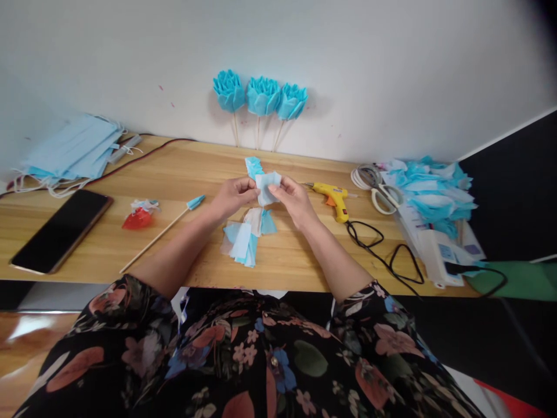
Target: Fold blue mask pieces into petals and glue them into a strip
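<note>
Between my two hands, a small pale blue piece of mask fabric (266,191) is held up above the table. My left hand (237,194) pinches its left edge, and my right hand (293,197) grips the right side with the thumb lying across the front. Just behind it lies a stack of small blue pieces (253,167). Nearer to me, more cut blue and white fabric pieces (243,239) are fanned out on the wood. Left of my left forearm rests a thin stick (161,237) with a rolled blue tip (195,202).
Three blue fabric flowers (263,96) on sticks lean against the wall. A yellow glue gun (333,196), scissors (385,194), a power strip (437,258) and a blue fabric heap (435,188) are right. Face masks (76,148), a phone (63,231) and a red packet (138,216) are left.
</note>
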Demonstrator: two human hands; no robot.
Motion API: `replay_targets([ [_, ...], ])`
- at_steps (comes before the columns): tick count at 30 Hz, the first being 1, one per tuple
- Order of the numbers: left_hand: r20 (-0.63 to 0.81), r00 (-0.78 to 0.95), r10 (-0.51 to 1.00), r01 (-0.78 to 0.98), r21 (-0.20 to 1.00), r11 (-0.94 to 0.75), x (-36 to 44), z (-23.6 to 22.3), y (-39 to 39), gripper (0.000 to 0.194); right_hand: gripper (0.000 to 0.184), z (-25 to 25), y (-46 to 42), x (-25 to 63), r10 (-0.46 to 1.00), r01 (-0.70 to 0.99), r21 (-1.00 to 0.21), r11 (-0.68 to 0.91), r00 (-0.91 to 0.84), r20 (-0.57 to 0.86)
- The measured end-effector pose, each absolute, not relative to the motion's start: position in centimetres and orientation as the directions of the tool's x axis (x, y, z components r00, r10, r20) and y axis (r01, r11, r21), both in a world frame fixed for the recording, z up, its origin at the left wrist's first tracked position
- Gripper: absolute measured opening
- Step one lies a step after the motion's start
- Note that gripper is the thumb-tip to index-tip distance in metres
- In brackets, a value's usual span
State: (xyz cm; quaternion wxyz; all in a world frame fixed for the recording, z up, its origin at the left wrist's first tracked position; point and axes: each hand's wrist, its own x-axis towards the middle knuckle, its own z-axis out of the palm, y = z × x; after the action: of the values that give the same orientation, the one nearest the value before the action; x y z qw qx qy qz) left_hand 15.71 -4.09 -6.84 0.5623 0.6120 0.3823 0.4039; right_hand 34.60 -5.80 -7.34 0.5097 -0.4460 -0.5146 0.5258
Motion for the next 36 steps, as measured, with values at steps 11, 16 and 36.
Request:
replay_targets([
  [11, 0.055, 0.297, 0.953, 0.006, 0.998, -0.059, 15.6, -6.73, -3.84, 0.026, 0.028, -7.58, -5.5, 35.04, 0.999, -0.126, -0.991, 0.04, -0.009, 0.041],
  [16, 0.092, 0.281, 0.955, -0.045, 0.996, -0.082, 15.72, -6.52, -4.03, 0.047, 0.028, -7.59, -5.52, 35.06, 0.999, -0.108, -0.993, 0.043, 0.003, 0.043],
  [36, 0.069, 0.309, 0.949, 0.026, 0.996, -0.081, 15.77, -6.33, -4.21, 0.055, 0.03, -7.38, -5.72, 34.74, 0.998, -0.121, -0.991, 0.058, 0.022, 0.056],
])
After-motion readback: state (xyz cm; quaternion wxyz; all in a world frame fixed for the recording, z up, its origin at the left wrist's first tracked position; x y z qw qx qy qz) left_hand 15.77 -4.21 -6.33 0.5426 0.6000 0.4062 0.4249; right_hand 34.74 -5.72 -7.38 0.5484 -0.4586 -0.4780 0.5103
